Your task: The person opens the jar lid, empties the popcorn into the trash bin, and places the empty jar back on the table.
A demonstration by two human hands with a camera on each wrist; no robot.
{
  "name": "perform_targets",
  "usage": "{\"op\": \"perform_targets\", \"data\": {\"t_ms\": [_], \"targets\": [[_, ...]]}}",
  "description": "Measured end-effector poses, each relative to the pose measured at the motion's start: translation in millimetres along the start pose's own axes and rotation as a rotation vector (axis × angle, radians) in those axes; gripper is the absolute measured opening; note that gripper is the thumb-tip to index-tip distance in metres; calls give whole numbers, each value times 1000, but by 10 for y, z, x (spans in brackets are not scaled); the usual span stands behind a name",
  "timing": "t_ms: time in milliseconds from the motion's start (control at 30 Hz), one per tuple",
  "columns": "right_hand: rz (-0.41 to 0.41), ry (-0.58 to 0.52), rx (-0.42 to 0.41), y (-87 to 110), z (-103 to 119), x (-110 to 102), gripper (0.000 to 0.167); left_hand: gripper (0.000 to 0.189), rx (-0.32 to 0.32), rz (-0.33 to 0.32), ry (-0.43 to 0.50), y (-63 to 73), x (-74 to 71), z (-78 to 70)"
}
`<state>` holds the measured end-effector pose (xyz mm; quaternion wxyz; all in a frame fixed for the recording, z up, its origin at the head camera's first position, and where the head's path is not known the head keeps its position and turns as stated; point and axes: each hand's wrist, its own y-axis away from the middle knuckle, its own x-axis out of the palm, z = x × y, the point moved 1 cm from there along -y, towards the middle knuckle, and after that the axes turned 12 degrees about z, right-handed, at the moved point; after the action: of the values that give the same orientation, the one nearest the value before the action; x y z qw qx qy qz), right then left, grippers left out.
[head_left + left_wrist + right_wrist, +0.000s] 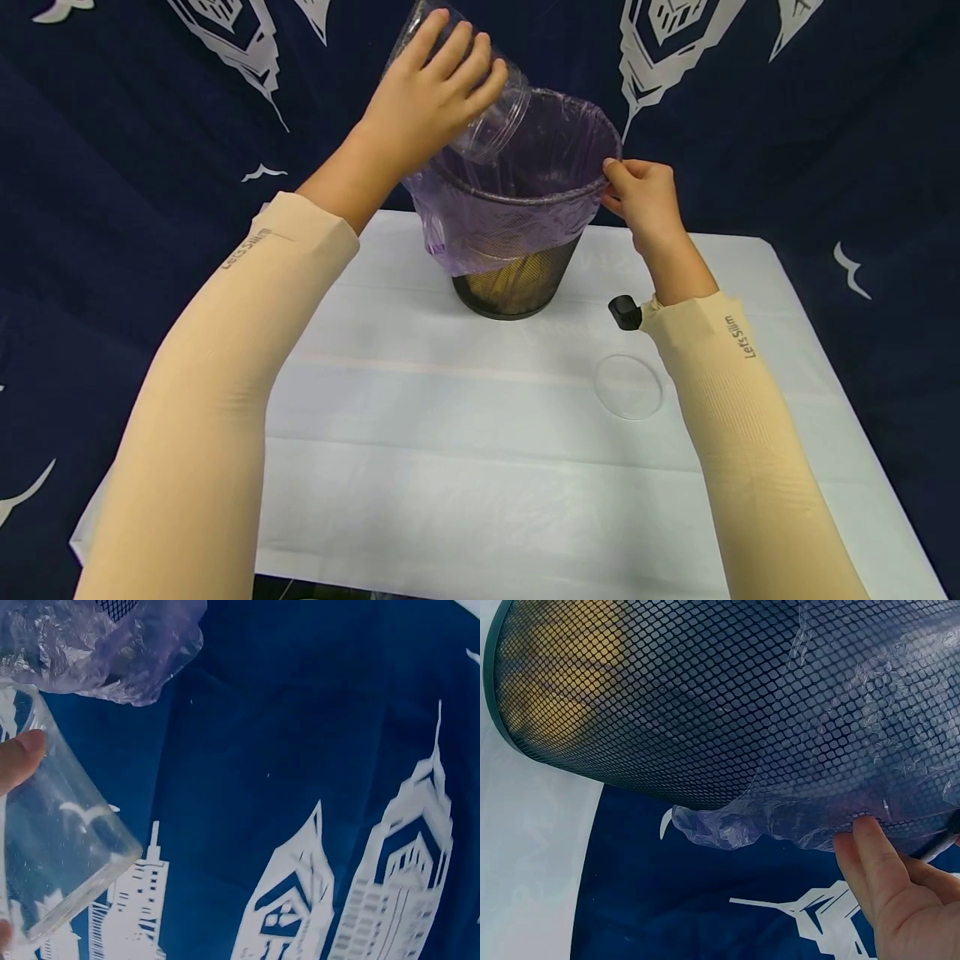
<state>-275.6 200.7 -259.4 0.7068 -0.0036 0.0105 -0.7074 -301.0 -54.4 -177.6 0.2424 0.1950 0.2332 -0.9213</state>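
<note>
My left hand [438, 96] grips a clear plastic jar [501, 121], tilted with its mouth down over the opening of a black mesh trash bin [551, 279]. In the left wrist view, the jar [67, 817] looks see-through, with a thumb [26, 754] against its side. A thin purple bag [510, 221] lines the bin and folds out over its rim. At the rim's right side, my right hand [648, 200] pinches the bag's edge and the rim between thumb and fingers. Something yellow [562, 667] shows through the mesh at the bin's bottom.
The bin stands toward the back of a white-covered table [450, 492]. A clear, thin round disc [628, 387] lies on the table, left of the right forearm. Behind hangs a dark blue cloth [847, 108] with white building prints. A small black device [625, 312] sits at the right wrist.
</note>
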Motion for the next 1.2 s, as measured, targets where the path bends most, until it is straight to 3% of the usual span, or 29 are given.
{"op": "perform_targets", "data": {"t_ms": [167,267,467,700,867,1100,1200], "targets": [[0,4,-5,2,-3,5,41,70,-138,203,346,31,-20,51],[-4,2,-17,4,-6,3,40,86,-233,259,511,41,-20,78],[-8,-7,-23,6,-12,-2,37,93,-405,220,802,104,12,116],[-4,-2,-24,4,-6,6,41,98,-573,162,1046,187,-11,162],[-4,-4,-16,4,0,9,40,99,-609,80,1232,257,-74,146],[-7,-27,-24,3,-4,5,41,94,-518,-78,1459,343,-223,52],[-5,-24,-21,3,-5,7,42,92,-491,-102,1543,388,-325,-15]]}}
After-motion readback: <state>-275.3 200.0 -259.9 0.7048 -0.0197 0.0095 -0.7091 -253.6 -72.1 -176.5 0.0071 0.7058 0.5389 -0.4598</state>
